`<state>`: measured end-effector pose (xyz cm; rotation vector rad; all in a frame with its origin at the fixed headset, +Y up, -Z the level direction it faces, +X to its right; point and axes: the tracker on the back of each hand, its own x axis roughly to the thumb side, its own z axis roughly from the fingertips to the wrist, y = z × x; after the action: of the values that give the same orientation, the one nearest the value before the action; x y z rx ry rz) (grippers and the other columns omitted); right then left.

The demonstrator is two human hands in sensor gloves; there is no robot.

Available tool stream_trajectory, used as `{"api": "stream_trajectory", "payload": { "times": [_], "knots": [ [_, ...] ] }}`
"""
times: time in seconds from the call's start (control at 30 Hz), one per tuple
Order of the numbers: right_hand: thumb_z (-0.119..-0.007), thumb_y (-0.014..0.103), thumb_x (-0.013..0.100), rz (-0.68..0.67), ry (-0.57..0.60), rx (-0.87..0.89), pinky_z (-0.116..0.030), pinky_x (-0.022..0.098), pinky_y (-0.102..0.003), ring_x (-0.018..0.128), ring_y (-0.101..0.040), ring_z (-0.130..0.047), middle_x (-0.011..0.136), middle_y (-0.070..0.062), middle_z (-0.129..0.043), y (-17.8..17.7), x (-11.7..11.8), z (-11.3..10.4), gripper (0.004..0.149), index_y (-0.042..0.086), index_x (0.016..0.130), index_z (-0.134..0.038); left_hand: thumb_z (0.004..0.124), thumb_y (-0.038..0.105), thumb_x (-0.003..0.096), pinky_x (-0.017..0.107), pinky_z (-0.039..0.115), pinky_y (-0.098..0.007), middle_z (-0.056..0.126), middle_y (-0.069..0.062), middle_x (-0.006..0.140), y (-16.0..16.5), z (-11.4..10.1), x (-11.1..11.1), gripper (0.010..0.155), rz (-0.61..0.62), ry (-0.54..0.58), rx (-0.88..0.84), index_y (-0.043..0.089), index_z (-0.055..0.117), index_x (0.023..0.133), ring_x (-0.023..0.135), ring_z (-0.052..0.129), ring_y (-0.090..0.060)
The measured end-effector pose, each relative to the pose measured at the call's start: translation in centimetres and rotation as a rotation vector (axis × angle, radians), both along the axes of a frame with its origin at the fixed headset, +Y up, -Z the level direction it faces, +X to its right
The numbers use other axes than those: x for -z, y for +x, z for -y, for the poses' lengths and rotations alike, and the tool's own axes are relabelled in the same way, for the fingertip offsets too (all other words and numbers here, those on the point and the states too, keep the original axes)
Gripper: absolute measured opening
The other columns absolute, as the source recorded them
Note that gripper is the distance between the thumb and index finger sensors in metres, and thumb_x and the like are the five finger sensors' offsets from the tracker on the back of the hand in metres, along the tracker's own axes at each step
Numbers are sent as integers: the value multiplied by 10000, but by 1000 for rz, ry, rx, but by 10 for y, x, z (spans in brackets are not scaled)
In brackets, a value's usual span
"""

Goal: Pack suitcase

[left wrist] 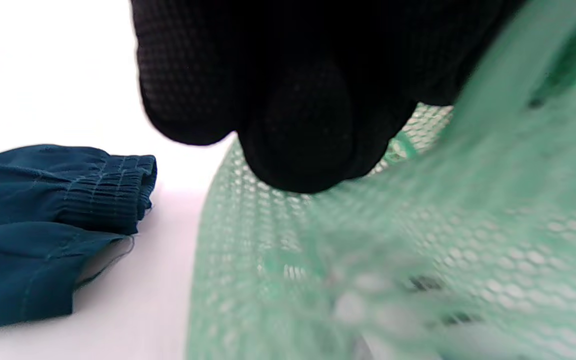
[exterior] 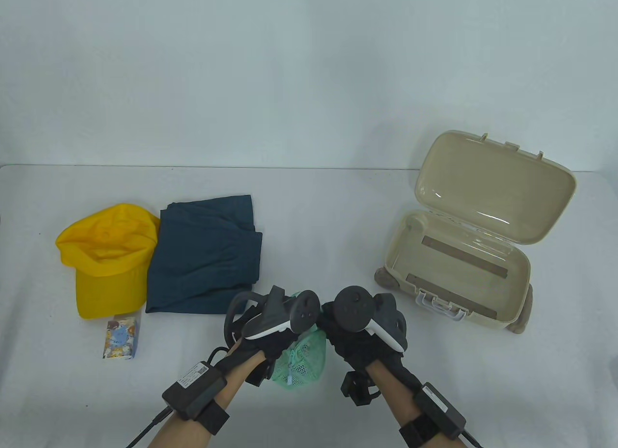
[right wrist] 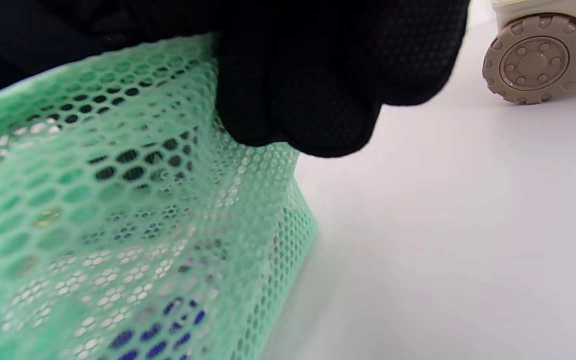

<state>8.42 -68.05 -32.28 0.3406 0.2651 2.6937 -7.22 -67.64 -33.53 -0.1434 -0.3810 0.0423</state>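
Observation:
A green mesh bag [exterior: 301, 361] hangs between my two hands near the table's front middle. My left hand [exterior: 270, 339] grips its left side; its fingers [left wrist: 298, 120] press on the mesh [left wrist: 368, 260] in the left wrist view. My right hand [exterior: 352, 344] grips its right side; its fingers [right wrist: 318, 100] pinch the mesh [right wrist: 133, 210] in the right wrist view. Something blue shows through the mesh. The beige suitcase [exterior: 458, 269] lies open at the right, its tray bare and its lid up.
Folded dark teal clothing [exterior: 205, 257] lies left of the hands and also shows in the left wrist view [left wrist: 43, 220]. A yellow cap [exterior: 106, 255] sits further left. A small printed pack [exterior: 120, 338] lies in front of the cap. A suitcase wheel [right wrist: 538, 62] stands near my right hand.

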Motion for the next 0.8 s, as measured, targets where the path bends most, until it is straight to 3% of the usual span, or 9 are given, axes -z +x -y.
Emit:
{"api": "stream_trajectory", "payload": {
  "times": [0.17,0.23,0.37,0.57,0.8],
  "knots": [
    [-683,436,545,3,2,4,-873,433,-355,533,-165,-1025,649,28,-990,1,0,0,444,135,844,-815,764,448,481,492,880,-341,969,43,814,-38,-34,-2,507,23,-66,-146,293,784,963,552,1052,-121],
    [-683,437,545,-1,5,1,-873,433,-354,532,-165,-1025,648,28,-990,0,0,0,444,136,843,-815,760,461,483,519,865,-372,939,11,871,-63,-45,-2,540,-40,-66,-167,283,756,993,612,1037,-157],
    [-683,439,545,-4,5,-1,-873,434,-354,533,-163,-1025,648,29,-990,-1,0,1,444,138,843,-815,730,512,478,547,848,-393,874,-21,966,-127,-55,1,616,-245,12,-41,289,681,1051,681,1009,-187],
    [-681,441,545,-7,16,-14,-872,434,-354,533,-163,-1024,649,32,-990,-4,0,1,443,142,844,-815,718,542,469,557,837,-411,822,-41,1023,-211,-32,-1,681,-525,-6,187,313,592,1099,719,989,-211],
    [-681,444,544,-8,17,-23,-871,436,-354,536,-163,-1023,651,34,-989,-5,0,2,444,146,846,-812,714,545,464,561,830,-431,816,-76,1020,-281,26,-11,725,-774,-191,305,315,532,1126,729,987,-249]
  ]
}}
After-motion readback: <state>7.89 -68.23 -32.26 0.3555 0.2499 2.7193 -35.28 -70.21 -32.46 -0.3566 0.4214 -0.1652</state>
